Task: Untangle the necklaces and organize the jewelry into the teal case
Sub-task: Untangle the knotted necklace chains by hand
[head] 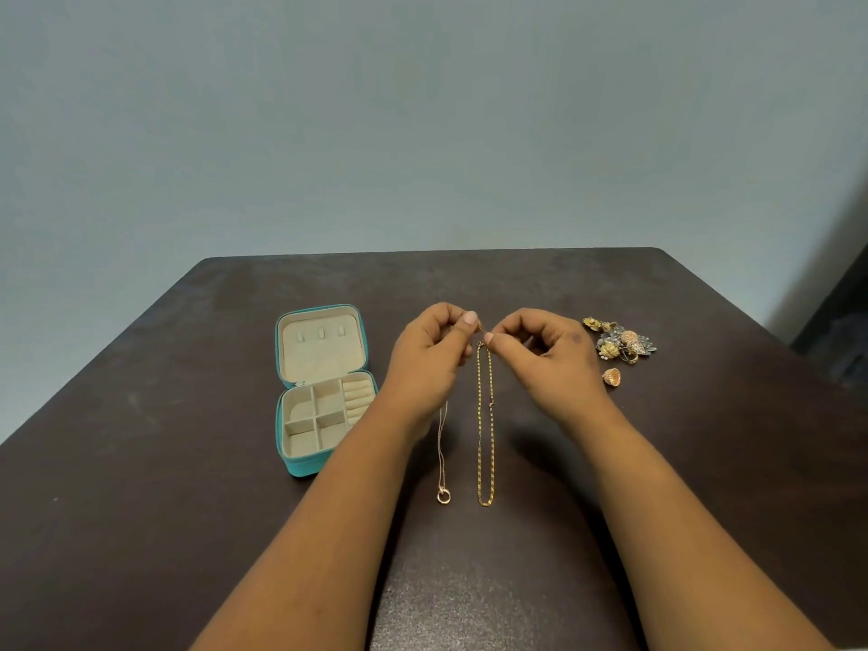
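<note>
Earrings [620, 344] heaped right (teal case [324, 392] left); table [188, 462] dark.

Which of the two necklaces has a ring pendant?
The thin pale chain under the left hand; a ring pendant hangs at its lower end. The thicker gold chain has none.

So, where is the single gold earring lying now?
In the head view the single gold earring lies alone on the dark table, just right of the right hand and slightly nearer the person than the jewelry pile.
</note>
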